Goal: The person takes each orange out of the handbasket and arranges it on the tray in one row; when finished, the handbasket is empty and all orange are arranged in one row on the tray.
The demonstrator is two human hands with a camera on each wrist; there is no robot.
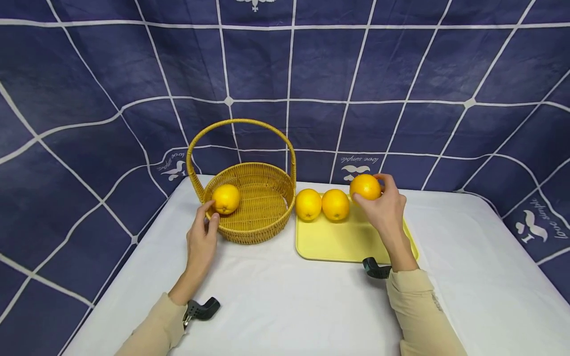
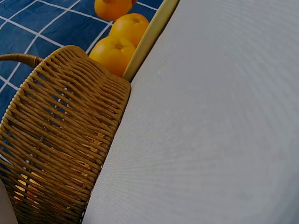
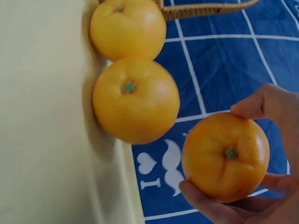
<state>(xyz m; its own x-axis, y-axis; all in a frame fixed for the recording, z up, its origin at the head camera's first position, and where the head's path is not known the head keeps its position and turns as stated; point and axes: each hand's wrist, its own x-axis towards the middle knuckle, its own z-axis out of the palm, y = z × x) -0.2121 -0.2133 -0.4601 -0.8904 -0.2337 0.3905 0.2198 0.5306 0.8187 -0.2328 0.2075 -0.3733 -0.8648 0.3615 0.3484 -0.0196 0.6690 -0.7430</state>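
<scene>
Inside the round wicker basket (image 1: 262, 200), an orange (image 1: 227, 199) lies against the left wall. My left hand (image 1: 202, 242) is at the basket's left rim, its index finger and thumb by the orange's near left side. Only a sliver of that hand shows in the left wrist view. My right hand (image 1: 386, 207) holds another orange (image 3: 225, 157) between thumb and fingers, raised over the back of the yellow tray (image 1: 329, 247). Two more oranges, the left one (image 1: 308, 204) and the right one (image 1: 336, 205), sit side by side along the tray's back left edge.
The basket's tall arched handle (image 1: 241, 121) stands upright. A white cloth (image 1: 285, 306) covers the table, and a dark blue checked curtain (image 1: 325, 64) hangs behind it. Straps with dark camera mounts sit on both wrists.
</scene>
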